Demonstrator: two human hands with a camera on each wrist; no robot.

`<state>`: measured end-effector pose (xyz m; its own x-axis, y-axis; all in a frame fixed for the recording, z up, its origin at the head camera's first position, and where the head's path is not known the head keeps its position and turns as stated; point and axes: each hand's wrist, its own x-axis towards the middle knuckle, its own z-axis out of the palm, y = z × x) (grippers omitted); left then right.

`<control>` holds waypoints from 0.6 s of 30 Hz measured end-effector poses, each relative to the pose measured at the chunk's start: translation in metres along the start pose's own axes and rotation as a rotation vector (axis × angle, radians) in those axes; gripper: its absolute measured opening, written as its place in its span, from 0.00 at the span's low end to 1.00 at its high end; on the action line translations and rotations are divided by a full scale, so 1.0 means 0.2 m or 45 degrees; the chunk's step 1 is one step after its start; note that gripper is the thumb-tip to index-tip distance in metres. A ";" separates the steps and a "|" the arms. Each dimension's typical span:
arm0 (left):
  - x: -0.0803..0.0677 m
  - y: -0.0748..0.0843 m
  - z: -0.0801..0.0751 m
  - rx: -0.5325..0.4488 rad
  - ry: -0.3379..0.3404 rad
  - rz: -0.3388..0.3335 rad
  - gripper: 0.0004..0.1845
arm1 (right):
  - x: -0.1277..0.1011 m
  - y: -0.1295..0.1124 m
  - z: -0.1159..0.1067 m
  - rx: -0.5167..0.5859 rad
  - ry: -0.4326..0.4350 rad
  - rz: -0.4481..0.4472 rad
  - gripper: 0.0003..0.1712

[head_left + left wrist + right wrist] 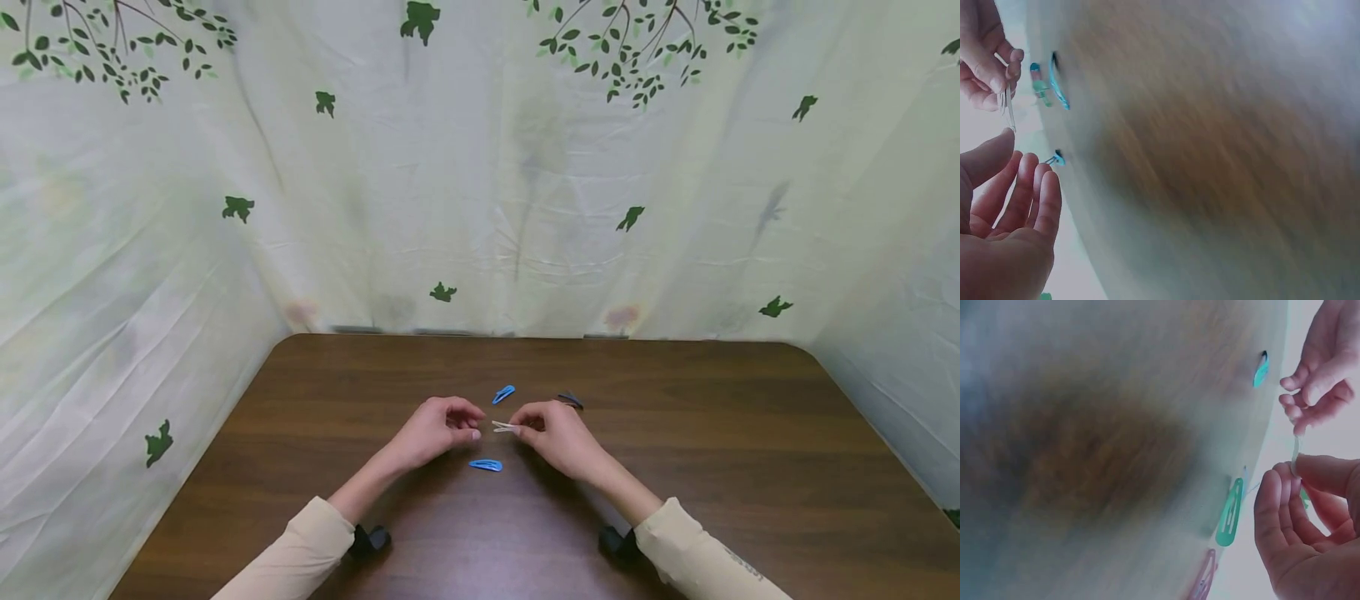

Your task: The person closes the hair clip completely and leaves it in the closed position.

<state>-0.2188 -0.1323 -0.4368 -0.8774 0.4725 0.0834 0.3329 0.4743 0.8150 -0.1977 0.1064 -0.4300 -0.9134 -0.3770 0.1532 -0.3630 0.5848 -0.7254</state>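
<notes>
Pinching a pale hair clip (504, 427) at its right end, the right hand (558, 435) holds it just above the wooden table (750, 450), long axis left-right, free end pointing toward the left hand (435, 432), whose loosely curled fingers grip nothing. Blue clips lie near (486, 465) and far (503, 394).

You face a dark brown wood-grain table (750, 433) with rounded far corners | pale cream cloth backdrop (480, 208) drapes behind and down both sides, creased | green leaf and branch prints (637, 50) scattered across it | soft, even light, faint shadows
</notes>
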 end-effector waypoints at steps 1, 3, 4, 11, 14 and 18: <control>0.00 0.00 0.00 -0.013 0.013 -0.003 0.11 | -0.01 0.00 0.00 0.007 0.016 0.000 0.03; -0.01 0.01 0.00 -0.031 0.037 0.001 0.12 | -0.02 -0.01 0.00 0.029 0.059 0.006 0.04; -0.01 0.02 0.00 -0.037 0.048 0.006 0.12 | -0.03 -0.01 -0.01 0.043 0.081 0.013 0.05; -0.03 0.09 -0.02 -0.054 0.113 0.078 0.13 | -0.08 -0.04 -0.01 0.131 0.212 0.019 0.06; -0.03 0.13 -0.02 -0.065 0.141 0.086 0.12 | -0.10 -0.06 -0.02 0.153 0.256 0.001 0.07; -0.05 0.18 -0.01 -0.092 0.183 0.089 0.11 | -0.12 -0.09 -0.03 0.192 0.290 -0.023 0.08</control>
<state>-0.1999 -0.1221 -0.4073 -0.8951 0.3890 0.2179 0.3734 0.3869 0.8431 -0.1705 0.1105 -0.4168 -0.9311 -0.2052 0.3015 -0.3636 0.4599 -0.8101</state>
